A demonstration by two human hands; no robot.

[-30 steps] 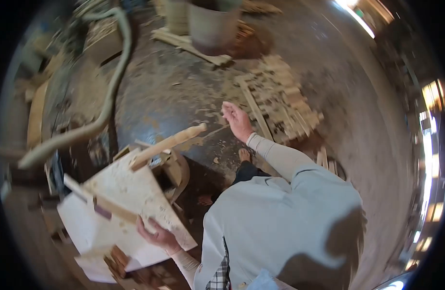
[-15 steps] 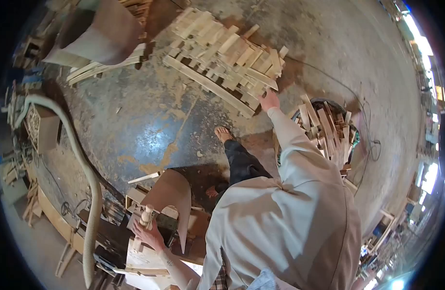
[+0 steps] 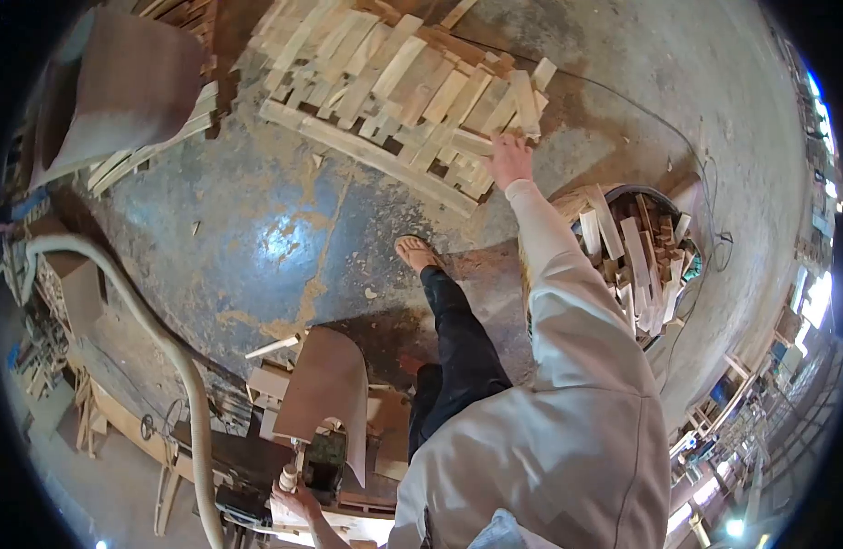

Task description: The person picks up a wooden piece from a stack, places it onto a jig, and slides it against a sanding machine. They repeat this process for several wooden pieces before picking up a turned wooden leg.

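Right hand [image 3: 510, 162] has just swung from over floor to wood stack [image 3: 405, 91], upper centre of frame, putting slats within its reach. Fingertips at slat ends on stack's right side, slightly apart; can't tell if any slat is clamped. Down lower left, left hand [image 3: 299, 502] has fingers curled round turned wooden piece [image 3: 288, 477], beside curved panel [image 3: 323, 384]. Bin of offcuts [image 3: 643, 261] sits right of centre, near right sleeve [image 3: 568, 265].

The only view looks from the person's head, facing steeply down and forward. The pale garment [image 3: 550, 457] is nearest, at the bottom. Farther off, the floor [image 3: 257, 201] spreads ahead, its right side curving along the round, dark border of the wide view; the stacked wood pieces [image 3: 403, 78] lie toward the top.
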